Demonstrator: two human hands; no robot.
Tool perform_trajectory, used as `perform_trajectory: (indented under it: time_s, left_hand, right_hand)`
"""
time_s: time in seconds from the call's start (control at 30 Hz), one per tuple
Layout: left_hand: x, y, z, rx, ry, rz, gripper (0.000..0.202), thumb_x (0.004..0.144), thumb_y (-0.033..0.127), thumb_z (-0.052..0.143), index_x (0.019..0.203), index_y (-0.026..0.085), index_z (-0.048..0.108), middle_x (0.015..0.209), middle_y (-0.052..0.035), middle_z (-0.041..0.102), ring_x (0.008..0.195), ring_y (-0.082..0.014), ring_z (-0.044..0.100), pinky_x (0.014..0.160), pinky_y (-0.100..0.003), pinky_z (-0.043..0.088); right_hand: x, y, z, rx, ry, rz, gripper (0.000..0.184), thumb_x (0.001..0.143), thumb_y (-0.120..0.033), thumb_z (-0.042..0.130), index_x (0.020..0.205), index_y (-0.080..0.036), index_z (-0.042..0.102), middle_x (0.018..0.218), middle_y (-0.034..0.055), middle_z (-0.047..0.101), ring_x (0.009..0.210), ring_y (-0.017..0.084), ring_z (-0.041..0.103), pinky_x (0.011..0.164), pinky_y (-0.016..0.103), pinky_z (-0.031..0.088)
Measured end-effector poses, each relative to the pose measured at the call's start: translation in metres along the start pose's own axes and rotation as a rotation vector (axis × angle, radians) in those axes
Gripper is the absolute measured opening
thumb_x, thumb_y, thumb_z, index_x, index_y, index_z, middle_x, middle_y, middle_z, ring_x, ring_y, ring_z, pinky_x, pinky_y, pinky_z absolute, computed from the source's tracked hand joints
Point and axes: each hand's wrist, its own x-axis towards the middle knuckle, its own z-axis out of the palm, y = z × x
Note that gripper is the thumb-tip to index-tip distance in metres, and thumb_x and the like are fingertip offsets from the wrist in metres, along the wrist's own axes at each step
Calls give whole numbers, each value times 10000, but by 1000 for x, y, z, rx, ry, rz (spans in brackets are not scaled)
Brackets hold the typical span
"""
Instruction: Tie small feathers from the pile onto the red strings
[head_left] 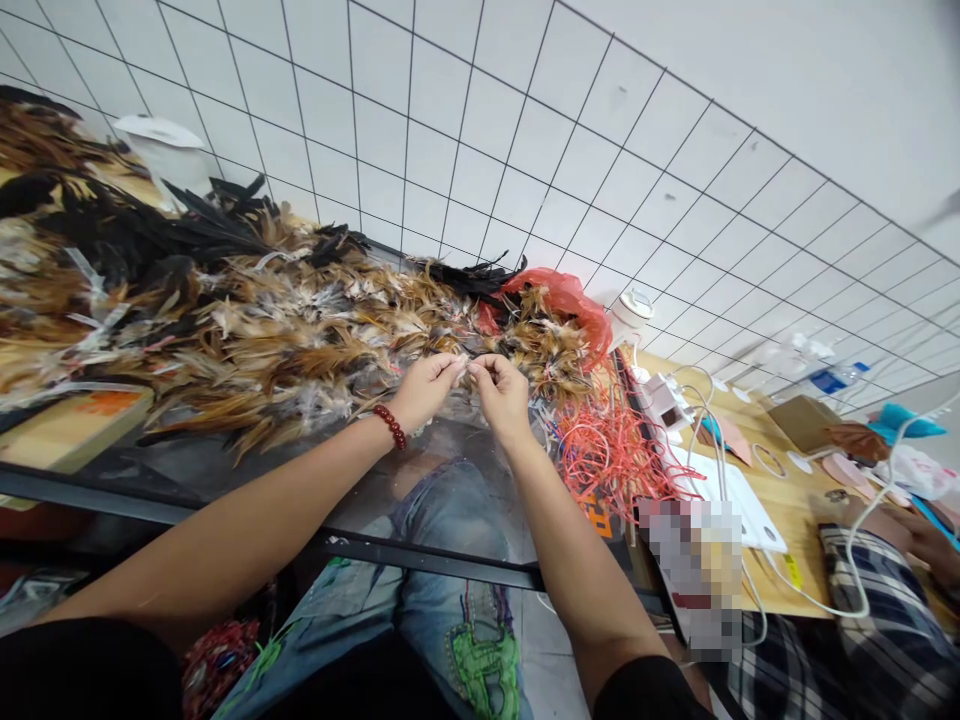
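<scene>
Pinching pale scrap (463, 360), long axis unclear, feathers (322, 355) pointing variously

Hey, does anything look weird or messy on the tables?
Yes, the red strings look messy: they lie in a loose tangle beside the feathers, to the right of the right hand. Nothing looks plainly broken.

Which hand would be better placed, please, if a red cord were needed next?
Probably the right hand: it is nearer the red cords, which lie on its side; the left hand would likely reach across it. Both look pinched; anything they hold is too small to identify.
</scene>
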Motion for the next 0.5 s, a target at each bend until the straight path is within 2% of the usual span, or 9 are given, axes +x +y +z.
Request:
perform_trajectory:
  time_s: [0.13, 0.27, 0.33, 0.4, 0.5]
  left_hand:
    - [-1, 3, -1, 67, -83, 24, 358, 782, 462, 596, 544, 203, 531, 478, 25, 413, 469, -116, 324, 462, -252, 244]
    - [0, 8, -4, 120, -139, 10, 315, 777, 406, 608, 548, 193, 572, 459, 27, 419, 463, -114, 338, 474, -252, 267]
    - [4, 9, -7, 98, -81, 4, 256, 782, 373, 607, 608, 184, 615, 494, 20, 469, 472, -113, 374, 480, -249, 283]
    - [8, 9, -11, 31, 49, -1, 218, 789, 341, 604, 649, 176, 625, 532, 12, 502, 486, -111, 405, 488, -244, 304]
    - [15, 9, -15, -102, 216, -37, 190, 795, 295, 602, 655, 167, 599, 543, 16, 488, 482, -99, 402, 491, -238, 312]
  right_hand:
    - [1, 1, -2, -82, 8, -31, 171, 840, -319, 537, 806, -186, 640, 826, 23, 646, 801, 150, 561, 798, 267, 438]
    - [1, 0, -4, -131, 35, -117, 164, 851, -296, 545, 811, -193, 666, 865, 40, 649, 866, 165, 572, 835, 280, 436]
    - [1, 2, -5, -167, 48, -127, 173, 865, -276, 529, 881, -192, 678, 912, 54, 650, 886, 170, 577, 837, 287, 439]
    - [0, 5, -5, -250, -12, -144, 192, 877, -233, 507, 945, -194, 683, 957, 63, 650, 915, 175, 580, 848, 291, 439]
    - [-3, 7, -3, -416, -283, -248, 230, 887, -177, 486, 984, -215, 691, 999, 57, 641, 957, 175, 574, 856, 281, 429]
